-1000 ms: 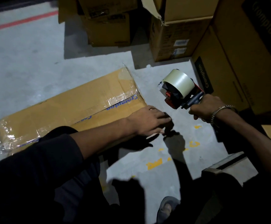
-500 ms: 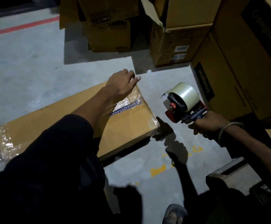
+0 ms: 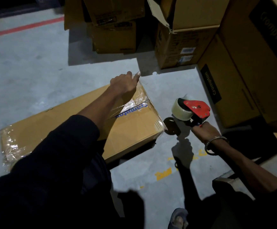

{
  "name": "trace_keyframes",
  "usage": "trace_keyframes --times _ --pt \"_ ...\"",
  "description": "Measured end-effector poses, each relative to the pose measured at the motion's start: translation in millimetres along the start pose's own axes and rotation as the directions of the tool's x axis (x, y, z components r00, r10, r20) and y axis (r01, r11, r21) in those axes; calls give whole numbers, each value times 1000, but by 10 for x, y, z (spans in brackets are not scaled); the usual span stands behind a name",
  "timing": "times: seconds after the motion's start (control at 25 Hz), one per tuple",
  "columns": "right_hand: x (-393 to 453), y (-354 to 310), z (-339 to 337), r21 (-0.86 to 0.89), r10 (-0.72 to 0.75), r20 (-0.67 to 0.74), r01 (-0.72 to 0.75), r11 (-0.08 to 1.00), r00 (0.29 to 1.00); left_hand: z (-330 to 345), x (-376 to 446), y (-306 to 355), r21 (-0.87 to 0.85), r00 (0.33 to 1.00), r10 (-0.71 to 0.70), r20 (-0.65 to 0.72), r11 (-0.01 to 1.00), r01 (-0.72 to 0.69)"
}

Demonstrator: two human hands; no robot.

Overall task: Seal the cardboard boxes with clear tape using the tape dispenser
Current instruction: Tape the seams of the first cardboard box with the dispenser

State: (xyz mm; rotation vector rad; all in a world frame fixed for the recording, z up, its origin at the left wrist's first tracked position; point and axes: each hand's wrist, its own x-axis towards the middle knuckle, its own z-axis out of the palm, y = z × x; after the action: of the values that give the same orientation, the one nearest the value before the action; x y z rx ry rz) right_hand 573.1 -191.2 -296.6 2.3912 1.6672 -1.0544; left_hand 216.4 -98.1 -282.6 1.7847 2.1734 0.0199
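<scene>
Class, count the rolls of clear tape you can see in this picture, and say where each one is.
1. The tape roll sits on the red tape dispenser held in the right hand, just right of the long box on the floor. Others may be hidden in the dark.

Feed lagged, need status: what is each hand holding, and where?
Right hand grips the tape dispenser by its handle. Left hand holds nothing, resting on the box's far corner.
</scene>
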Motion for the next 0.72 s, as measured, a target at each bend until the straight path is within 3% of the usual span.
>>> trace_keyframes --times 0.12,0.2,0.32,0.4,0.52,0.6,0.72 --pt "95 120 334 -95 -67 -69 60 994 995 -125 -162 -425 34 993 -3 115 999 -1" --pt "208 235 559 -111 -72 -86 62 992 994 -222 -402 -805 -76 988 49 145 996 -38" --pt "538 497 953 -81 -22 4 22 996 1000 -221 -1213 -1564 -169 1000 1 -19 986 -4" --pt "687 663 1185 -37 -46 53 48 998 998 -46 -1908 -2052 -156 969 -183 -168 975 157" --pt "503 495 1116 -13 -47 104 49 999 993 308 -2810 -2323 -288 842 -510 -175 844 452" --pt "207 194 856 -110 -80 152 97 989 985 462 -3177 -2253 -424 744 -639 -197 740 523" --pt "50 -107 532 -214 -65 303 134 967 951 410 -3401 -2242 -705 425 -890 -163 407 581"
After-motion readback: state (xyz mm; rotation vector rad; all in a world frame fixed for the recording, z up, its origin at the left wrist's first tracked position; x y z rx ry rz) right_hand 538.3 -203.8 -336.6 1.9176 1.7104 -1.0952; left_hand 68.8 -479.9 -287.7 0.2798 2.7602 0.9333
